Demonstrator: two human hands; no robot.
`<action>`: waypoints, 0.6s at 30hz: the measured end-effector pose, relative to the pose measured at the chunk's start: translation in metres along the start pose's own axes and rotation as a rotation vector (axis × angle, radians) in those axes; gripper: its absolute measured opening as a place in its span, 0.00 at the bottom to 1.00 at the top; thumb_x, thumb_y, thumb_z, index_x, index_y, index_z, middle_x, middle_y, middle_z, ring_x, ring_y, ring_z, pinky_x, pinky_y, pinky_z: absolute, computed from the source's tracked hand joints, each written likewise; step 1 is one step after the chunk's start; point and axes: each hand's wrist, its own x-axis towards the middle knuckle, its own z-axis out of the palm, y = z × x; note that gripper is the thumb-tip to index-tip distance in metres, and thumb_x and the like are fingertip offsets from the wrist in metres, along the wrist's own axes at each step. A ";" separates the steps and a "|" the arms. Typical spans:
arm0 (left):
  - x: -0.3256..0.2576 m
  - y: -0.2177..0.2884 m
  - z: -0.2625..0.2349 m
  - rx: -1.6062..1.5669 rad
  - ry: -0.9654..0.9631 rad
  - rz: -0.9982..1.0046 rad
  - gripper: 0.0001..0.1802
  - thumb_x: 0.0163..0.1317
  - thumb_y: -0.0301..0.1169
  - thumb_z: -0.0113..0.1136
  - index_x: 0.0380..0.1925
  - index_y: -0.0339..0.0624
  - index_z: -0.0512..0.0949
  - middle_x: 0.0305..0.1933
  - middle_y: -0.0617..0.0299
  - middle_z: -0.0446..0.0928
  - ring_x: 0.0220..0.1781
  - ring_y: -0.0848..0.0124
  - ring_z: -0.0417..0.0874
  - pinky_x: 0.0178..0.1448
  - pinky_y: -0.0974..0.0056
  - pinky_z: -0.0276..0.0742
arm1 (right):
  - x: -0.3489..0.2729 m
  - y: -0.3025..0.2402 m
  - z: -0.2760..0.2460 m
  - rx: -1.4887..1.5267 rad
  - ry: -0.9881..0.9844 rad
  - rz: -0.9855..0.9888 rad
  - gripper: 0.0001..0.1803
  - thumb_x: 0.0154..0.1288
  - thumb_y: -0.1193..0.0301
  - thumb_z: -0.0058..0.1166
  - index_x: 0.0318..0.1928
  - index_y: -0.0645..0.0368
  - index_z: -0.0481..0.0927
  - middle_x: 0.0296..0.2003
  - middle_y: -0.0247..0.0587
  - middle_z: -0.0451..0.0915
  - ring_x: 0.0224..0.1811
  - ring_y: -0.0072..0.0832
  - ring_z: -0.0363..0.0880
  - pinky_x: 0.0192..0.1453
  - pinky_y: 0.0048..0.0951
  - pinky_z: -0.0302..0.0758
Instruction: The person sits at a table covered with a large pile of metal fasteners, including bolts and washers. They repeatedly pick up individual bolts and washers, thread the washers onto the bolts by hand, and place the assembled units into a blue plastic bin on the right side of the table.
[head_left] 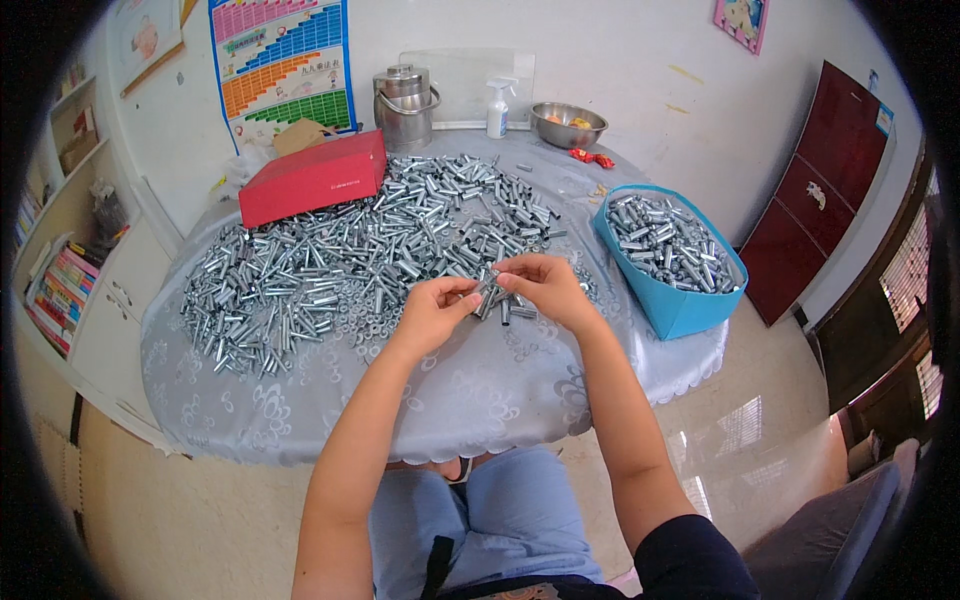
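Observation:
Both my hands meet just above the near right part of a big heap of shiny metal tubes [400,215]. My left hand [436,310] is closed in a pinch, thumb and forefinger pointing at the right hand; what sits in its fingertips is too small to make out. My right hand [548,287] is closed too, its thumb and fingers pinching a short metal tube [488,285] between the two hands. More tubes lie right under the fingers. Small metal washers [368,318] are strewn along the heap's near edge, left of my left hand.
A blue fabric bin [690,310] full of tubes stands at the right. Over the heap's far left rests a red box [315,180]. Behind are a lidded metal pot [405,115], a spray bottle [498,110] and a steel bowl [570,130]. A grey patterned cloth [460,410] covers the table.

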 end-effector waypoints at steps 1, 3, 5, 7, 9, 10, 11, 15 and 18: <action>0.000 -0.001 0.000 -0.002 -0.001 0.004 0.13 0.55 0.24 0.59 0.41 0.31 0.75 0.36 0.61 0.78 0.35 0.78 0.76 0.40 0.74 0.72 | 0.000 0.001 0.000 -0.001 0.002 0.005 0.12 0.55 0.74 0.57 0.41 0.66 0.78 0.33 0.37 0.80 0.36 0.20 0.76 0.42 0.20 0.72; 0.001 -0.004 -0.001 -0.002 0.001 0.013 0.13 0.55 0.24 0.58 0.41 0.31 0.75 0.36 0.61 0.78 0.35 0.79 0.76 0.40 0.74 0.72 | 0.000 0.002 0.000 0.024 -0.017 -0.010 0.13 0.55 0.75 0.56 0.41 0.66 0.78 0.33 0.38 0.80 0.36 0.20 0.77 0.42 0.20 0.73; 0.002 -0.008 0.000 0.001 0.003 0.025 0.13 0.55 0.24 0.58 0.41 0.31 0.75 0.36 0.62 0.78 0.35 0.79 0.77 0.39 0.74 0.72 | 0.000 0.002 0.000 0.028 -0.025 -0.025 0.12 0.55 0.75 0.56 0.42 0.66 0.78 0.33 0.39 0.80 0.36 0.21 0.77 0.42 0.20 0.73; 0.003 -0.007 0.000 0.023 0.004 0.022 0.13 0.55 0.25 0.59 0.40 0.31 0.75 0.36 0.62 0.78 0.34 0.79 0.76 0.39 0.74 0.72 | -0.001 0.001 0.001 0.011 -0.020 -0.042 0.12 0.55 0.76 0.56 0.42 0.66 0.78 0.33 0.40 0.80 0.36 0.21 0.78 0.42 0.20 0.73; 0.002 -0.006 0.000 0.085 0.012 0.021 0.12 0.54 0.25 0.59 0.40 0.33 0.76 0.35 0.62 0.78 0.33 0.79 0.76 0.38 0.74 0.72 | -0.001 0.004 0.000 -0.035 -0.021 -0.051 0.12 0.55 0.76 0.56 0.41 0.67 0.77 0.32 0.39 0.80 0.36 0.21 0.77 0.42 0.20 0.73; 0.001 -0.004 0.001 0.137 0.018 0.021 0.12 0.54 0.26 0.59 0.39 0.33 0.76 0.35 0.62 0.78 0.32 0.79 0.76 0.38 0.74 0.71 | -0.001 0.005 0.000 -0.057 -0.021 -0.055 0.12 0.55 0.75 0.56 0.40 0.67 0.77 0.32 0.39 0.80 0.36 0.21 0.77 0.41 0.20 0.73; 0.000 -0.003 0.001 0.188 0.025 0.021 0.12 0.54 0.26 0.60 0.39 0.34 0.77 0.34 0.62 0.78 0.32 0.79 0.76 0.37 0.74 0.71 | -0.002 0.006 0.001 -0.075 -0.031 -0.066 0.11 0.55 0.75 0.56 0.39 0.67 0.77 0.30 0.38 0.79 0.34 0.20 0.76 0.40 0.21 0.73; -0.003 0.000 0.003 0.372 0.077 0.147 0.11 0.52 0.26 0.60 0.37 0.37 0.78 0.32 0.61 0.76 0.30 0.77 0.75 0.36 0.72 0.71 | -0.003 0.010 0.002 -0.201 -0.091 -0.108 0.09 0.59 0.71 0.52 0.34 0.66 0.74 0.24 0.34 0.75 0.29 0.19 0.72 0.35 0.22 0.70; -0.005 0.004 0.002 0.425 0.065 0.199 0.11 0.51 0.26 0.61 0.36 0.37 0.78 0.31 0.61 0.75 0.29 0.75 0.75 0.35 0.71 0.70 | -0.005 0.007 0.001 -0.273 -0.149 -0.090 0.10 0.62 0.68 0.49 0.30 0.63 0.72 0.21 0.30 0.70 0.25 0.17 0.66 0.31 0.21 0.66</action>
